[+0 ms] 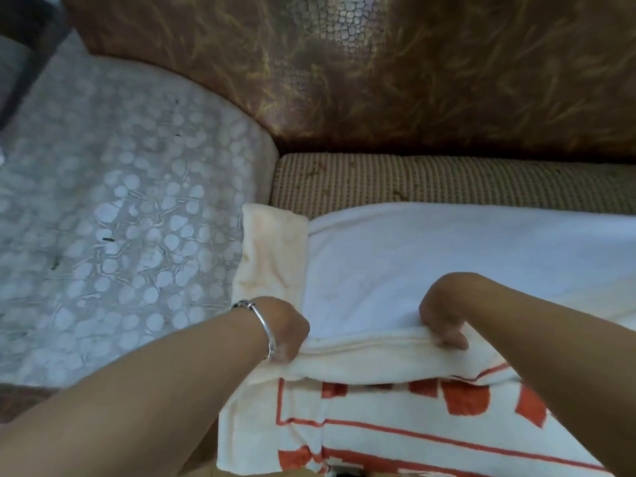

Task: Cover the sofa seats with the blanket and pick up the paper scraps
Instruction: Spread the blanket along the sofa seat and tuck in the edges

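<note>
The blanket (447, 256), white with orange stripes and blocks, lies over the sofa seat (447, 180) from the centre toward 4 o'clock, and its near part hangs down at 6 o'clock. Both hands hold its folded edge at the seat front. The left hand (285, 332), at 7 o'clock, has its fingers curled tightly around the fold. The right hand (444, 325), at 5 o'clock, pinches the same fold with bent fingers.

A strip of seat at 1 o'clock, under the brown backrest (378, 80), is bare. I think that a pull toward the person would widen this strip. An uneven pull could also make the corner near the patterned armrest (120, 218) at 9 o'clock bunch up.

I count one blanket, two hands, one silver bangle (265, 325) and one seat in view. I can make out no paper scraps.
</note>
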